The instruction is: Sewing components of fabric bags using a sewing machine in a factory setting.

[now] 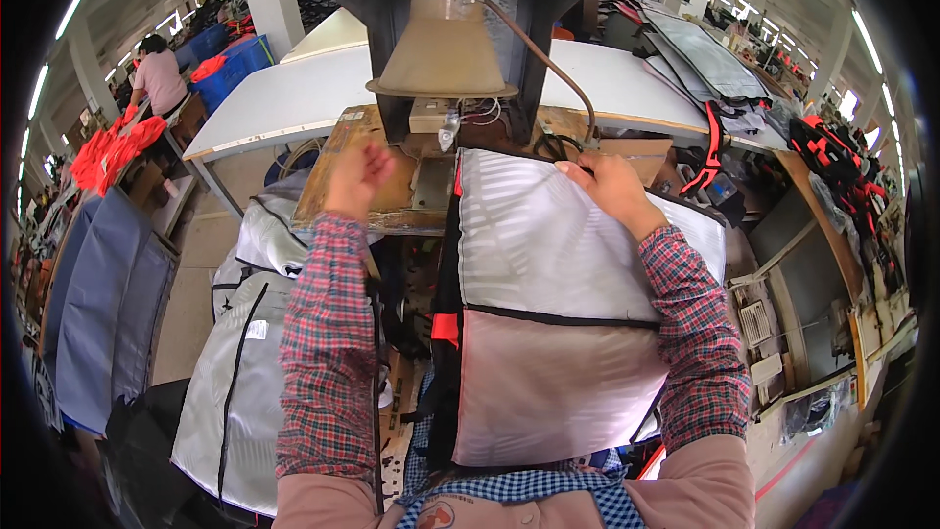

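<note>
My right hand (619, 198) is closed on the black-bound far edge of a silver-lined fabric bag piece (558, 235), thumb and fingers pinching it. The piece drapes from the worktable's edge toward my lap, with a black band across its middle and a red tab (446, 326) on its left side. My left hand (360, 176) is raised over the wooden worktable (338, 152), apart from the piece. Its fingers are curled in and slightly blurred; anything in them is hidden. Between my hands stands a machine with a cone-shaped yellowish hood (441, 49). Black-handled scissors (556, 145) lie beyond the piece.
More silver bag pieces (250, 372) hang at my left, beside grey-blue fabric (103, 304). White tables (264, 103) extend behind the machine. Stacked silver panels (710, 54) and red-black straps (707, 152) are at the right. Another person (159, 78) sits far left near blue bins (230, 69).
</note>
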### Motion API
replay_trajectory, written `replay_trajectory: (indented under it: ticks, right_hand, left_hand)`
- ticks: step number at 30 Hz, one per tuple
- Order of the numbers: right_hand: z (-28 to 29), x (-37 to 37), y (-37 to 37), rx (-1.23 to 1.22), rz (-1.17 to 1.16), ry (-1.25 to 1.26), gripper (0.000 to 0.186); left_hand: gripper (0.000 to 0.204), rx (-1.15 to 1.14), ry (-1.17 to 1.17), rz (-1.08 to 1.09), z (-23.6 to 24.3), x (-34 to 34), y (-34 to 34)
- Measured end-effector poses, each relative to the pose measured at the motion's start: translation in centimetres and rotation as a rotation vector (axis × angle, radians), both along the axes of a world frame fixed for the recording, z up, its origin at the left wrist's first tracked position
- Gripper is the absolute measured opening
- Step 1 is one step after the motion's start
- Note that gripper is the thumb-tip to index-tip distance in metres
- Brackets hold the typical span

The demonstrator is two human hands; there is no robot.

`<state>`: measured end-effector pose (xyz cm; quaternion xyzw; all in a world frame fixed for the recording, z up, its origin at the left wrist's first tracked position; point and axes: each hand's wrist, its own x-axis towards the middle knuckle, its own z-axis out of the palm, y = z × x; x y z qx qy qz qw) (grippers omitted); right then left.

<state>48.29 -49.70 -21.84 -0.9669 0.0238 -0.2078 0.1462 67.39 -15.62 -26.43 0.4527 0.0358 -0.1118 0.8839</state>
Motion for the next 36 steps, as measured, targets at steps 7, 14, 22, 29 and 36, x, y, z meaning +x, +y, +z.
replay_trajectory:
  ticks: [7,14,22,29,36]
  right_hand:
    - [1.3,-8.9,-1.0,-0.104,0.038,-0.138,0.041]
    - [2.8,-15.9,0.8,-0.145,0.058,-0.16,0.045]
    - [5.2,-27.7,1.5,-0.347,-0.067,-0.339,0.038]
    - [-5.7,-44.9,9.5,-0.045,-0.179,-0.681,0.066]
    - [-17.8,-39.7,10.3,0.122,-0.557,-0.508,0.099]
  left_hand:
    - [0.045,1.841,-0.478,-0.043,-1.9,-10.7,12.5]
    - [0.068,0.1,-0.187,-1.03,2.7,-28.3,1.3]
    - [0.038,0.129,0.081,-0.806,7.6,-36.0,-9.1]
    - [0.031,-0.01,-0.144,-0.803,11.3,-40.4,-15.9]
    - [0.032,0.033,-0.323,-0.932,17.8,-48.5,-19.5]
